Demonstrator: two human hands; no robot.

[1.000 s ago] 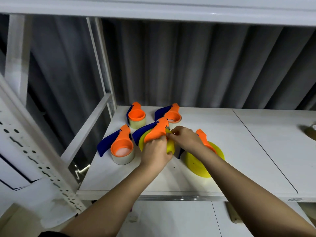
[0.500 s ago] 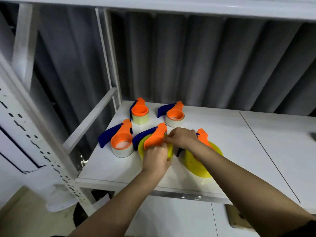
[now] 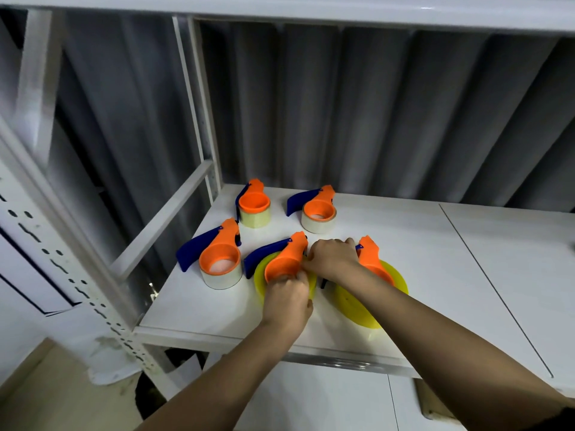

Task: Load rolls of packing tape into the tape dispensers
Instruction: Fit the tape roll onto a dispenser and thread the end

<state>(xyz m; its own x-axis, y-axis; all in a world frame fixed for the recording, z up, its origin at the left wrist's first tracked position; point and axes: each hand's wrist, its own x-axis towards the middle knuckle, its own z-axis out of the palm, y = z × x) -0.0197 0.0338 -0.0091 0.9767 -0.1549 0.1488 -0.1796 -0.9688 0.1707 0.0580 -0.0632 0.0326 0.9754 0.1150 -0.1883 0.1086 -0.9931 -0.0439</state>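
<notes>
Probably a storeroom or warehouse: white steel racking [image 3: 77, 284], corrugated metal wall [image 3: 373, 113], shelf [image 3: 435, 259].

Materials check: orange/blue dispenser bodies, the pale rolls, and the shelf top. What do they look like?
Dispenser: likely moulded plastic, smooth, semi-matte; saturated uniform orange and blue, rounded edges.
Pale roll: probably clear or tan packing tape, slightly glossy; translucent layered side wall.
Shelf top: white, smooth, faint sheen; painted metal or laminate, cannot tell which. A seam line divides the panels.
</notes>
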